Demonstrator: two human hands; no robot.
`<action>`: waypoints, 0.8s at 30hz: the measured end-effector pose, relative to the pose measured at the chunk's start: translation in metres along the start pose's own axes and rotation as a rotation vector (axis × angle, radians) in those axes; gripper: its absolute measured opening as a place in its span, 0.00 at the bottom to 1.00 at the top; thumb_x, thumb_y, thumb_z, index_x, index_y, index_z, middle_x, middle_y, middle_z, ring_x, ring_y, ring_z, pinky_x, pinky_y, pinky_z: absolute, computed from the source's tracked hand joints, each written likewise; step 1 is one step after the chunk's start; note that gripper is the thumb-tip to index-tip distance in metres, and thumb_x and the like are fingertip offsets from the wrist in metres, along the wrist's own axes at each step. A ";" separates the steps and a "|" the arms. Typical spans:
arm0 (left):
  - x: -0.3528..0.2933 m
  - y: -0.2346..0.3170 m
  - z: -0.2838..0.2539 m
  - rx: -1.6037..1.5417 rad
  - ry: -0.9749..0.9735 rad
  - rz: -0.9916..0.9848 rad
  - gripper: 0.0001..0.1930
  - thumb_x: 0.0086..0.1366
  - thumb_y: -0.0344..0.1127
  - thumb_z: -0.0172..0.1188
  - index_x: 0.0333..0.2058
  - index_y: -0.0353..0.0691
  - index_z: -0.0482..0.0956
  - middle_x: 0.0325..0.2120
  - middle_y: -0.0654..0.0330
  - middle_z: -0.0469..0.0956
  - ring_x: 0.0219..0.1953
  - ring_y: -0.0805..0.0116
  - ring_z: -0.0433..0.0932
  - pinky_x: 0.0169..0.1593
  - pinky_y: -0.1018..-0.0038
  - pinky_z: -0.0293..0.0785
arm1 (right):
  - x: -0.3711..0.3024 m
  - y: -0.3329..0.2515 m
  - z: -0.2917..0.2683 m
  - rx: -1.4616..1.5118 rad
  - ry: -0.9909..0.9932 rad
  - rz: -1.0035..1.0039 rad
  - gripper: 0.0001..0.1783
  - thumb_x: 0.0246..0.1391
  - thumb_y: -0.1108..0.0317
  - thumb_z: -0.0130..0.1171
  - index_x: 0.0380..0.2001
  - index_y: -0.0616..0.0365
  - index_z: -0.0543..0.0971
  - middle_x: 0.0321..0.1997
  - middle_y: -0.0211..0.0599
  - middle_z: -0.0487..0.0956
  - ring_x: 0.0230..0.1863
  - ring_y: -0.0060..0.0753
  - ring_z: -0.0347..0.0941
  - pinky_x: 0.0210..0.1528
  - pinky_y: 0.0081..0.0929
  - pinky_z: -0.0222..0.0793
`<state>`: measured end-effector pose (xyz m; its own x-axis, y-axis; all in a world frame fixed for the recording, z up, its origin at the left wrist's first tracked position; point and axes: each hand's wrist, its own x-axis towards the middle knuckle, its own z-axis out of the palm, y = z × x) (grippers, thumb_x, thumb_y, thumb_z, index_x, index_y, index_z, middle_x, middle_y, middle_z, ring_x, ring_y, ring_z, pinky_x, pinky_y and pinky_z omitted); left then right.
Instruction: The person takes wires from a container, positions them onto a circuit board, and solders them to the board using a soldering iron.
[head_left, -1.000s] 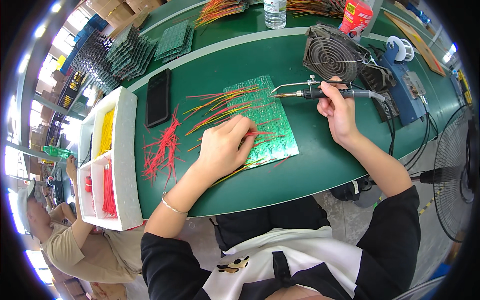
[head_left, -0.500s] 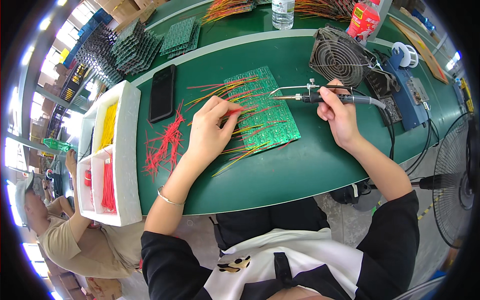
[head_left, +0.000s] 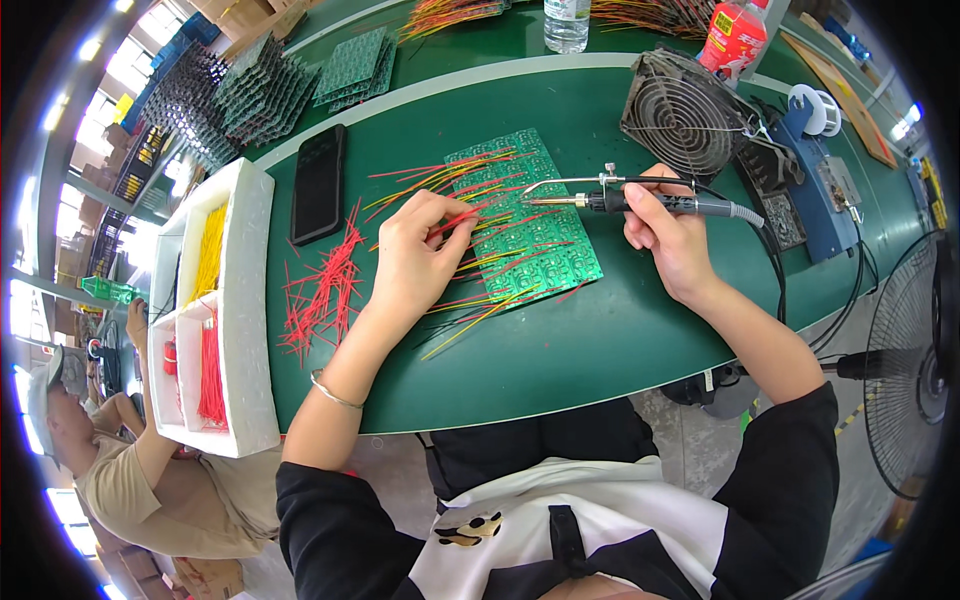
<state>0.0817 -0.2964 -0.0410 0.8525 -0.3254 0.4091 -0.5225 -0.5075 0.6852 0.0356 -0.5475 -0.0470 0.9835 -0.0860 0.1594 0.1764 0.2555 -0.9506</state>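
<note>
A green circuit board panel (head_left: 555,235) lies on the green table, with red, yellow and dark wires sticking out to its left. My left hand (head_left: 420,250) is at the panel's left side, thumb and fingers pinched on a red wire (head_left: 463,215) that points toward the board. My right hand (head_left: 668,235) grips a soldering iron (head_left: 655,204) with a thin curved feed tube clamped above it. The iron's tip is over the middle of the panel, close to the red wire's end; whether they touch is too small to tell. A pile of red wires (head_left: 325,290) lies left of my left hand.
A white foam box (head_left: 255,330) with yellow and red wires stands at the left, beside a black phone (head_left: 320,185). A caged fan (head_left: 685,110), a red bottle (head_left: 735,40) and a blue solder feeder (head_left: 825,200) stand at the right. A co-worker (head_left: 150,470) sits at the left.
The soldering iron has moved left, bringing its tip close to the wire in my left hand. My left hand has shifted slightly and still pinches the red wire.
</note>
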 end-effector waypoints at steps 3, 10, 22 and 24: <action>0.000 -0.001 0.000 -0.018 -0.001 -0.013 0.03 0.52 0.25 0.60 0.28 0.36 0.77 0.22 0.61 0.72 0.19 0.76 0.64 0.21 0.80 0.60 | 0.001 0.002 -0.001 -0.003 -0.009 0.006 0.09 0.52 0.66 0.57 0.25 0.56 0.68 0.15 0.27 0.67 0.15 0.13 0.57 0.17 0.15 0.54; 0.001 -0.002 0.000 -0.018 0.016 0.022 0.03 0.53 0.25 0.60 0.28 0.35 0.77 0.24 0.59 0.72 0.21 0.75 0.68 0.23 0.80 0.64 | 0.001 0.001 -0.001 -0.011 -0.011 0.012 0.09 0.52 0.66 0.57 0.25 0.56 0.68 0.15 0.27 0.67 0.15 0.14 0.57 0.17 0.15 0.54; 0.001 0.000 -0.002 -0.015 0.002 0.029 0.04 0.53 0.23 0.59 0.29 0.34 0.77 0.24 0.60 0.73 0.24 0.75 0.70 0.27 0.81 0.65 | 0.001 0.002 0.000 -0.020 -0.032 0.011 0.09 0.52 0.67 0.57 0.25 0.57 0.68 0.16 0.28 0.67 0.15 0.13 0.57 0.18 0.14 0.55; 0.001 -0.003 0.000 -0.038 0.008 0.042 0.04 0.53 0.23 0.59 0.29 0.34 0.78 0.24 0.61 0.73 0.24 0.76 0.70 0.27 0.81 0.65 | 0.001 0.002 -0.002 -0.022 -0.030 0.017 0.09 0.52 0.67 0.57 0.26 0.57 0.68 0.16 0.28 0.67 0.15 0.13 0.58 0.18 0.14 0.55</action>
<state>0.0842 -0.2957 -0.0424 0.8303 -0.3387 0.4426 -0.5566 -0.4628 0.6899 0.0373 -0.5485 -0.0493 0.9872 -0.0531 0.1505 0.1588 0.2357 -0.9588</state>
